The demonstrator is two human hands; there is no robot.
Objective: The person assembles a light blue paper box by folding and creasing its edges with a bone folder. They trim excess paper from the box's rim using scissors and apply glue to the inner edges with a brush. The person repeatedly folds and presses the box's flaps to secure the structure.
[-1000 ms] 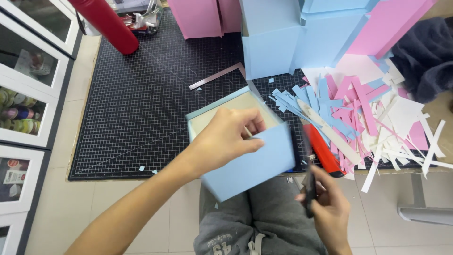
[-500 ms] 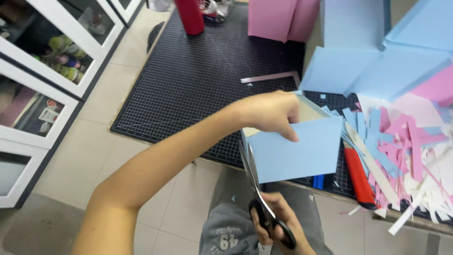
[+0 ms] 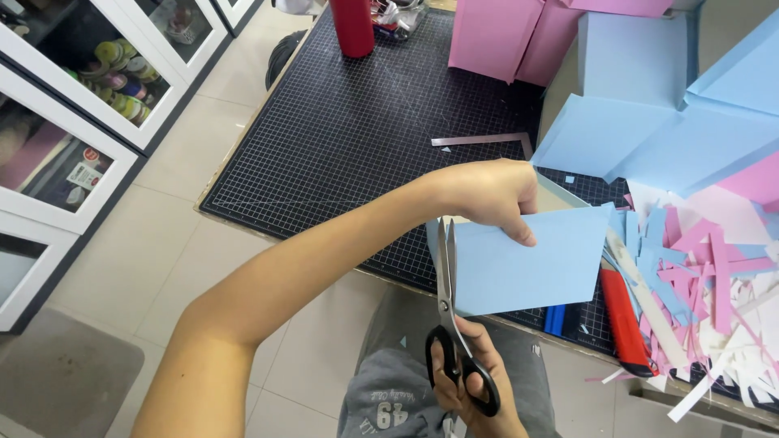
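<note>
Left hand (image 3: 487, 193) grips blue box (image 3: 527, 264); right hand (image 3: 475, 381) holds scissors (image 3: 451, 316) at edge

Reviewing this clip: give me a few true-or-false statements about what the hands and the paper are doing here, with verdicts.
1. The left hand grips the light blue paper sheet by its top edge. True.
2. The right hand holds black-handled scissors. True.
3. The scissors' blades point down towards the floor. False: they point up, along the sheet's left edge.
4. The black gridded cutting mat lies under a red cylindrical bottle. True.
5. The pile of paper strips is all white. False: pink, blue and white.
</note>
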